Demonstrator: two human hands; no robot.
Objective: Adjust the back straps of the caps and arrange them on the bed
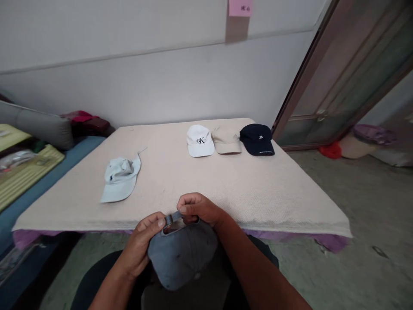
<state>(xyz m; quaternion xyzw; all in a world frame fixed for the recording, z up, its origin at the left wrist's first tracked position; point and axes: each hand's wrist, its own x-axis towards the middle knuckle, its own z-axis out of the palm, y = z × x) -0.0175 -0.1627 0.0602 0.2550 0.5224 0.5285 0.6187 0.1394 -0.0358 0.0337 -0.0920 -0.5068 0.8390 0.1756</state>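
Over my lap I hold a grey baseball cap, its back strap turned up and away from me. My left hand is closed on the cap's edge by the strap's metal buckle, thumb on top. With thumb and fingers my right hand pinches the other part of the strap. To the left on the table lies a pale blue baseball cap, its crown dented and its strap sticking out. At the back stand a white cap with black letters, a beige cap and a navy cap, side by side.
A cream cloth covers the table, with purple fabric hanging below its front edge. On the left are a grey cushion and a yellow slatted piece. A pink note is on the wall behind; a framed door stands right.
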